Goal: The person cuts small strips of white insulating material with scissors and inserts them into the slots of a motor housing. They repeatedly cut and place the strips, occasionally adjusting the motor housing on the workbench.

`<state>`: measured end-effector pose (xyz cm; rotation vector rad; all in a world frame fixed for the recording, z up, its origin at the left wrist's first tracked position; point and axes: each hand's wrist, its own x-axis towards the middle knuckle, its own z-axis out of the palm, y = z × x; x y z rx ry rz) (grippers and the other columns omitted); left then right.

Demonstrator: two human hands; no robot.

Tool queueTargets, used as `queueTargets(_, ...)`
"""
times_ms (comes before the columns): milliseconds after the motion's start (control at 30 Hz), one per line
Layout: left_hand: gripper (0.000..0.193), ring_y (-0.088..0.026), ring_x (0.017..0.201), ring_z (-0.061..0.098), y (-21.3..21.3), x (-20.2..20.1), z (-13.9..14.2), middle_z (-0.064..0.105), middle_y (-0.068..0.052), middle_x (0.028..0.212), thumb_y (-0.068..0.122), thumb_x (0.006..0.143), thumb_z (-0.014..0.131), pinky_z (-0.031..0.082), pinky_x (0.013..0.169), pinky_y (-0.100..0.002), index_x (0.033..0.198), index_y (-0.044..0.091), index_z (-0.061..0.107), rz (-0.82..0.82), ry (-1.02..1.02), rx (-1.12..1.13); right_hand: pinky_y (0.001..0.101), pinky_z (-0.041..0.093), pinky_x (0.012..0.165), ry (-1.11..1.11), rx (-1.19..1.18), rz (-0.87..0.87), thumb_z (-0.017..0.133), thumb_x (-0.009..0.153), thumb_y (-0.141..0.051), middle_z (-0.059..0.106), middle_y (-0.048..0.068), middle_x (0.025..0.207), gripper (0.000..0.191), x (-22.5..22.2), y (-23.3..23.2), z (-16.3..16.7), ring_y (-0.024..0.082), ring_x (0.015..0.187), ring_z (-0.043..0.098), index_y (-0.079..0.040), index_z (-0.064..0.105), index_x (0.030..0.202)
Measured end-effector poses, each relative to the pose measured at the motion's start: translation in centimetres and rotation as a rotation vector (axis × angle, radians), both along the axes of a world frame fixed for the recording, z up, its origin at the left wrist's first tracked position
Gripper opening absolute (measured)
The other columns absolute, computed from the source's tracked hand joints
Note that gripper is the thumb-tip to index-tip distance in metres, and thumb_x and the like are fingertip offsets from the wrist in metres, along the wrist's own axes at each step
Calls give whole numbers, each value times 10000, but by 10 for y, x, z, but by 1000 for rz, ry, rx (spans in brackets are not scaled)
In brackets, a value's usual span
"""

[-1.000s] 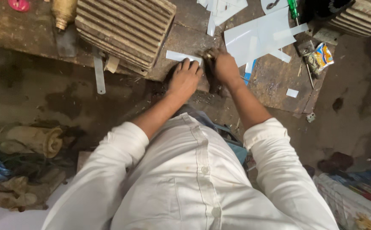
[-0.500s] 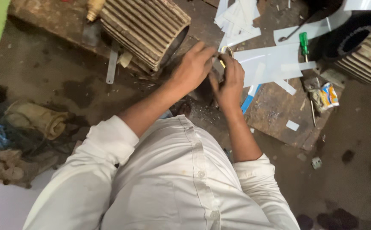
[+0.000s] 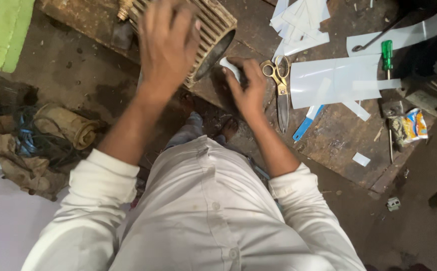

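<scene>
small crumpled packet (image 3: 415,124) | right bench edge | orange, blue, white | possibly a snack wrapper

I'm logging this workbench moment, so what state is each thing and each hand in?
Left hand: open, fingers spread over the ribbed metal motor housing.
Ribbed metal motor housing: lying on its side, open end showing.
Right hand: closed on a small white piece.
Brass-handled scissors: lying flat, blades closed.
Green-handled screwdriver: lying unused.
White paper strips: cut, piled loosely.
</scene>
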<state>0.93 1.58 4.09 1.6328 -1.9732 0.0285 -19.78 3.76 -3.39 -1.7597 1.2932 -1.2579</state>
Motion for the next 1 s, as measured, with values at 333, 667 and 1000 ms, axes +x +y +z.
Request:
queueTargets(333,492,-423,1450,372,-34,31,-35,460,-245,1515,444,1202,447,184,1223,-600,1535,91,526,-57,-30,-51,378,555,870,-47,22,-58,749,936,-91,719,131,1017,125,52,-29,-63,303,976,713,-55,717,1051)
queueTargets(667,556,-417,1404,410,-33,30,-32,507,-226,1447,499,1172,421,196,1211,-611,1505,69,534,-28,-18,-4,409,574,877,0,116,-57,819,813,-119,725,178,1096,386,54,-49,-71,331,988,729,-29,702,1170)
queueTargets(1000,578,-418,1386,430,-32,31,-33,527,-232,1424,511,1156,387,208,1204,-605,1494,66,533,-13,-27,11,397,583,839,172,-40,101,818,818,-67,701,141,1108,226,22,-25,-46,338,977,712,-26,706,1010)
